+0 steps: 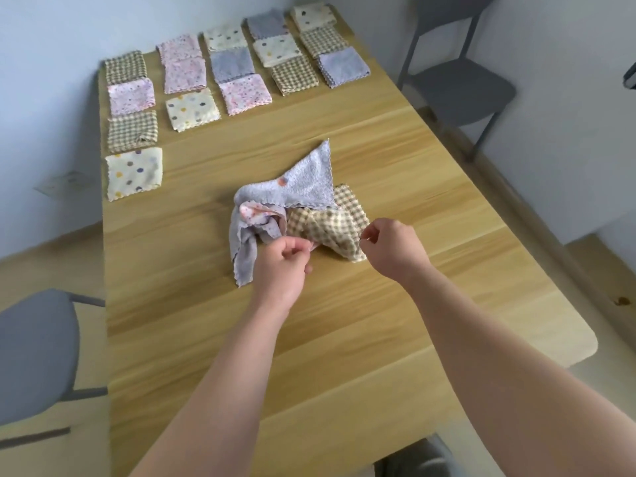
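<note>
While the crumpled cloth heap (298,196) lies mid-desk (344,325), left hand (282,261) pinches its near edge and right hand (390,246), fingers curled, pinches the checked cloth (330,225)

Left hand (280,261), right hand (392,247) bare; forearms bare to frame edge.

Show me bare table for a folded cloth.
Bare: the stretch from the crumpled pile to the near edge of the table; the band between pile and folded cloths; the wood right of the pile. Crowded: the far rows, and centre, where left hand and right hand pinch it.
</note>
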`<state>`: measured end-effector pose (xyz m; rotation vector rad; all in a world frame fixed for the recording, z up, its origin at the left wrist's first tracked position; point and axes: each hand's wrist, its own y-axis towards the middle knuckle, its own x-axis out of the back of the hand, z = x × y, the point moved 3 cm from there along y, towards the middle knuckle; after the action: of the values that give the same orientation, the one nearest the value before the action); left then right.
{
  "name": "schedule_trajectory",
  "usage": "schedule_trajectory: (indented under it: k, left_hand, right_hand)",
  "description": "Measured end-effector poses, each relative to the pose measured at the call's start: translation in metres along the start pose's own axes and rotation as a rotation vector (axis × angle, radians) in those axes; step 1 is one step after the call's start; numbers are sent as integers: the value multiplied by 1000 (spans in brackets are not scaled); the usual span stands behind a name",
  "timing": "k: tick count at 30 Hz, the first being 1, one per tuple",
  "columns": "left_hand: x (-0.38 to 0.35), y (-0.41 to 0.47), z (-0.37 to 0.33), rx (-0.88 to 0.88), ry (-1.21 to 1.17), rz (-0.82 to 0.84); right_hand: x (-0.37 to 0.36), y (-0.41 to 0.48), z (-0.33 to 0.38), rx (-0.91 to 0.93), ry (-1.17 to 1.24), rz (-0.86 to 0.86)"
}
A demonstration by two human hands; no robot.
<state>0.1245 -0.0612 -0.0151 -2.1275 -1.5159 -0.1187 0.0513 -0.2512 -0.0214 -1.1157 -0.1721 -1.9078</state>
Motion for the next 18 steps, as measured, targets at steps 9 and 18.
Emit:
schedule_trajectory:
  k: [9,18]
  left_hand:
    - [-40,-7,48,-235,8,-86]
    - [-27,-77,72,-413,41,-221]
  right_hand:
    - [-50,-2,-32,288,-401,-105]
    - [-24,-72,-26,466,-101,-279]
